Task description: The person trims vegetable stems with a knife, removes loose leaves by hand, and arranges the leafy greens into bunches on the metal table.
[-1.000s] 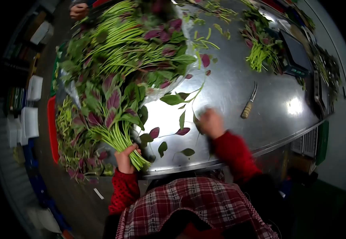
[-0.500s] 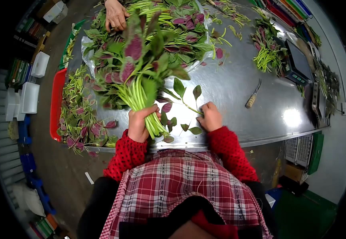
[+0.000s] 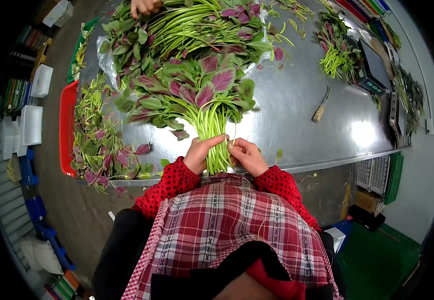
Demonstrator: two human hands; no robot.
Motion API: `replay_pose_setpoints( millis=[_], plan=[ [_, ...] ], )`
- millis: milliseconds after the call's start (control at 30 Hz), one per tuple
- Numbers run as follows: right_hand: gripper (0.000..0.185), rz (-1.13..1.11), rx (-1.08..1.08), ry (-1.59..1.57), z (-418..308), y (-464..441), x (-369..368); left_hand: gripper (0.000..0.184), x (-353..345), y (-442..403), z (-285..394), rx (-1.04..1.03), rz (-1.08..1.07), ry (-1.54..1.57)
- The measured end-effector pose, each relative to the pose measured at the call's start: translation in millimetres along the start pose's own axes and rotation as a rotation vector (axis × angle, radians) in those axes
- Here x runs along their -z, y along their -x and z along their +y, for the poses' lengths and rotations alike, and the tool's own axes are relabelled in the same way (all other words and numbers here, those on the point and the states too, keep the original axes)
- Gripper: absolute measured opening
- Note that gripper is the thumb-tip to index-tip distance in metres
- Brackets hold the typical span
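Note:
Just above the table's front edge, my left hand (image 3: 200,153) is closed around the pale green stems of a bunch of red amaranth (image 3: 204,97). Its green and purple leaves fan out away from me. My right hand (image 3: 247,156) is at the right side of the same stems, thumb and fingers pinched on a thin stem there; the fingertips are partly hidden. A big pile of amaranth (image 3: 192,30) lies beyond the bunch on a clear plastic sheet.
A red crate (image 3: 68,130) stands left, beside loose trimmings (image 3: 97,135). On the metal table (image 3: 287,115) lie a curved knife (image 3: 321,105), another amaranth bunch (image 3: 334,60) and a scale (image 3: 374,67). Another person's hand (image 3: 146,7) touches the pile's far left.
The bunch has come upright in front of me, its leaves now spread. My right hand has moved left from a loose sprig to the bunch's stems. The other person's hand has shifted away.

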State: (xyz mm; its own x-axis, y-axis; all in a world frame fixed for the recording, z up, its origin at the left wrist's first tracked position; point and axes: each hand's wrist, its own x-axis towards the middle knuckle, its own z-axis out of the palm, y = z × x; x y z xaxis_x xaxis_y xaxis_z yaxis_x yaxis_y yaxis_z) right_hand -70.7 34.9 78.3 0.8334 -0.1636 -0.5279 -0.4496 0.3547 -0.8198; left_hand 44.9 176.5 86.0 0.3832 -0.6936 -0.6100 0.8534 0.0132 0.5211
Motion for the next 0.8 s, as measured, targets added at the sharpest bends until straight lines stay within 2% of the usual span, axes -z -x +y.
replay_pose_setpoints(
  millis=[67,100,200,233,267,333,400,467,500,533,600,633,733,800],
  plan=[
    [0.025,-0.014,-0.054,0.043,-5,-6,-4,0.03,3,1,3,-0.026,0.017,-0.044],
    [0.029,-0.048,-0.005,0.154,-6,-9,-8,0.031,4,2,4,-0.049,0.032,-0.091],
    [0.032,-0.093,-0.028,0.236,-13,-23,-26,0.034,12,0,2,-0.011,0.072,-0.117],
    [0.033,-0.156,-0.089,0.083,-18,-25,-24,0.036,11,2,3,-0.003,0.047,-0.111],
    [0.033,-0.165,-0.097,0.085,-16,-26,-27,0.036,14,9,4,-0.003,0.057,-0.103],
    [0.031,-0.103,-0.1,-0.032,-12,-26,-33,0.034,20,23,4,-0.113,0.142,0.005],
    [0.03,-0.087,-0.111,-0.09,-15,-25,-35,0.027,30,32,8,-0.047,0.233,-0.022],
    [0.034,-0.13,-0.144,-0.216,-29,-19,-38,0.02,23,38,10,-0.188,0.245,0.111],
    [0.033,-0.115,-0.137,-0.183,-25,-20,-38,0.017,15,39,13,-0.172,0.331,0.1],
    [0.033,-0.114,-0.136,-0.184,-20,-23,-38,0.017,17,35,8,-0.171,0.331,0.099],
    [0.028,-0.139,-0.012,0.119,-14,-27,-36,0.016,23,24,-2,-0.211,0.231,-0.082],
    [0.027,-0.119,-0.038,0.139,-18,-26,-35,0.013,21,22,-1,-0.225,0.253,-0.079],
    [0.025,-0.093,-0.003,-0.026,-34,-21,-31,0.015,27,28,3,-0.241,0.285,-0.014],
    [0.026,-0.102,-0.066,-0.124,-31,-22,-29,0.02,22,29,6,-0.234,0.387,0.107]
  ],
)
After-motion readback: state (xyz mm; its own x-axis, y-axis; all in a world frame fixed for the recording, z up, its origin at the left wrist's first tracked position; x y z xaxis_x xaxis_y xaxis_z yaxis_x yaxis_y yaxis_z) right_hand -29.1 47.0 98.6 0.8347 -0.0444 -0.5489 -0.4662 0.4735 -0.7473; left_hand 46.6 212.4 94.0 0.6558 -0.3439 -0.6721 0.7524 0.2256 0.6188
